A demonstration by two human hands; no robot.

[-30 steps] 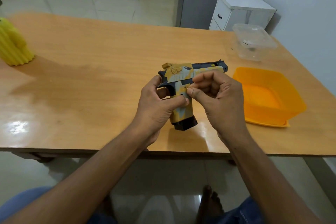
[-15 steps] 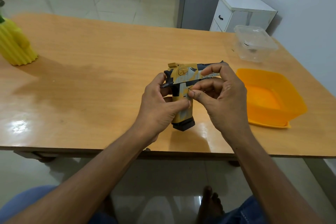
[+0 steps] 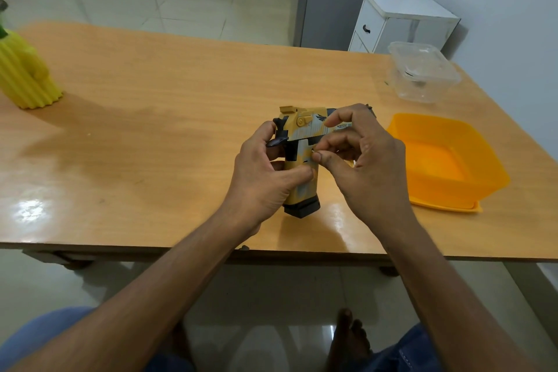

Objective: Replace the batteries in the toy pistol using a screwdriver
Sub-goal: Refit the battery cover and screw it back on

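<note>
Toy pistol [image 3: 305, 136] held upright above the desk [image 3: 157, 118]
Barrel points right, grip down; left hand [image 3: 265, 178] grips the handle, right hand [image 3: 359, 160] fingers pinch at its side.

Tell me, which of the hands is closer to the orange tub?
The right hand. It sits just left of the orange tub, pinching at the toy pistol. The left hand grips the pistol's handle farther away, on its other side.

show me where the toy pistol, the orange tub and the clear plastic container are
toy pistol [image 3: 305, 130], head view, on the yellow slide near its rear.
orange tub [image 3: 434, 127], head view, on its far rim.
clear plastic container [image 3: 422, 60], head view, on its lid.
</note>
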